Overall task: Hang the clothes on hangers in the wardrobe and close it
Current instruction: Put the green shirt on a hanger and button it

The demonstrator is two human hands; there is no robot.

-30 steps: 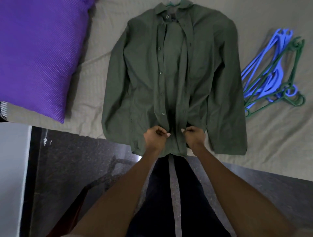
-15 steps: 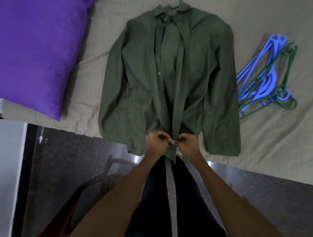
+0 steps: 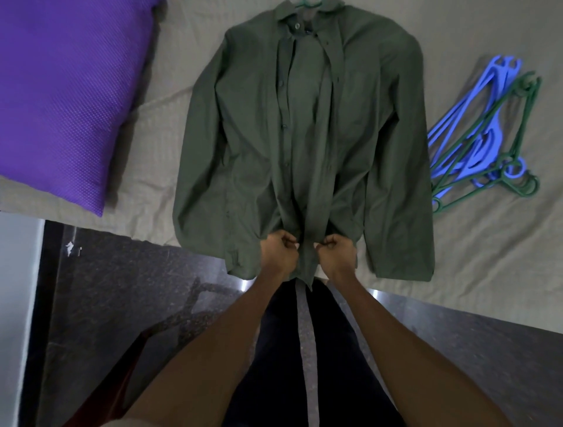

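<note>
My left hand (image 3: 278, 254) and right hand (image 3: 336, 254) are curled tight on the near hem of the dark green shirt (image 3: 243, 146), each pinching one edge of the open front placket, with a narrow strip of cloth between my fists. The shirt is a soft woven long-sleeved one with small dark buttons down the left front. It lies flat on the bed (image 3: 472, 274), collar at the far end, sleeves straight along its sides, and its hem hangs just over the near edge of the bed. A green hanger hook (image 3: 306, 3) pokes out past the collar.

To the right of the shirt, apart from it, lies a loose pile of thin plastic hangers (image 3: 484, 137), blue and green, with curled hooks and looped ends. To the left sits a plump purple pillow (image 3: 61, 91) with a fine dotted weave.

The bed sheet is a dull grey-beige, lightly creased. Nearer to me the floor (image 3: 128, 289) is dark speckled polished stone that catches small glints of light. My dark trousers (image 3: 274, 365) with a pale side stripe show between my forearms.
</note>
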